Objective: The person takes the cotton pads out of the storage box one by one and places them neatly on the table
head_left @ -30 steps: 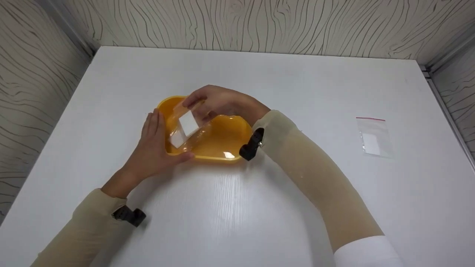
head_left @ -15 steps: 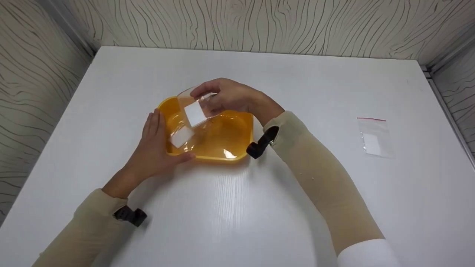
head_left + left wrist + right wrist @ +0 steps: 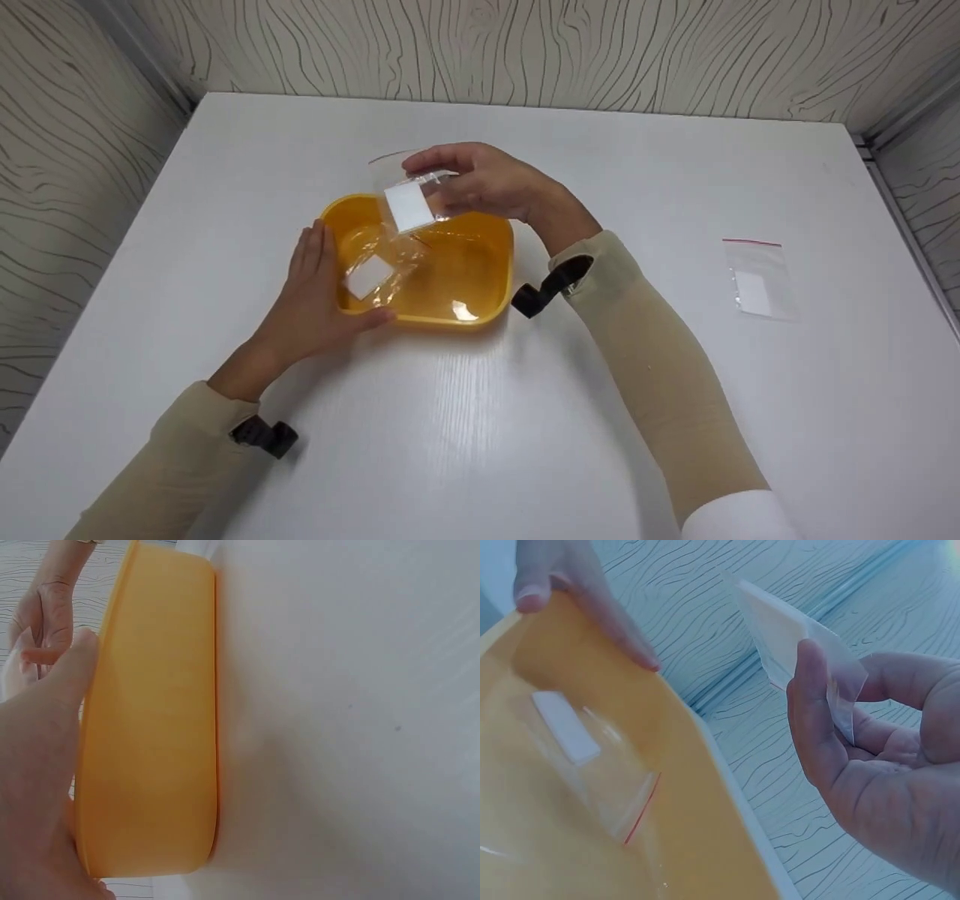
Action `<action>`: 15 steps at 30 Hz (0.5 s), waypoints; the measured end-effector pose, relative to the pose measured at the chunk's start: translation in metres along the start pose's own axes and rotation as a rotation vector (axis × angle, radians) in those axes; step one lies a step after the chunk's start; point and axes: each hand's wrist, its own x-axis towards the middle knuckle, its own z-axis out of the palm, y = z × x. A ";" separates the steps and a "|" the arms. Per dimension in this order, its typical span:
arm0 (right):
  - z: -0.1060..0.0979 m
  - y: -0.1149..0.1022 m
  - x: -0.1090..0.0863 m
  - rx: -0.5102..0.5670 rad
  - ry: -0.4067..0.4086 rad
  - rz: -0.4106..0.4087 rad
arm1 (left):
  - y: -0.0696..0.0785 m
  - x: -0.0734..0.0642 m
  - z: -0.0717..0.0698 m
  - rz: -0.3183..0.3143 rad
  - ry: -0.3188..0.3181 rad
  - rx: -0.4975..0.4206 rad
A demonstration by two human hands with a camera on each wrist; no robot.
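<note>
In the head view my right hand pinches a small clear zip bag with a white rectangular piece inside. It is held raised over the back of a yellow plastic basin. The right wrist view shows thumb and fingers at the held bag. My left hand grips the basin's left end, fingers along the side and thumb over the front rim. Inside the basin, at the left, lies another clear bag with a white piece; its red seal line shows in the right wrist view.
A third clear zip bag with a red seal and a white piece lies on the right of the white table. Wood-patterned panels stand behind the table and at its sides.
My right hand has lifted its bag up and back, out of the basin. The other bag is left lying in the basin. The left hand and basin stay in place.
</note>
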 end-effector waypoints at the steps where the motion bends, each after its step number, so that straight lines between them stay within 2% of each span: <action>1: -0.001 -0.001 -0.001 0.016 0.003 -0.007 | 0.000 0.000 0.000 -0.001 -0.002 0.000; 15: -0.010 0.000 -0.013 0.065 0.004 -0.010 | -0.001 0.001 0.000 0.007 0.009 0.002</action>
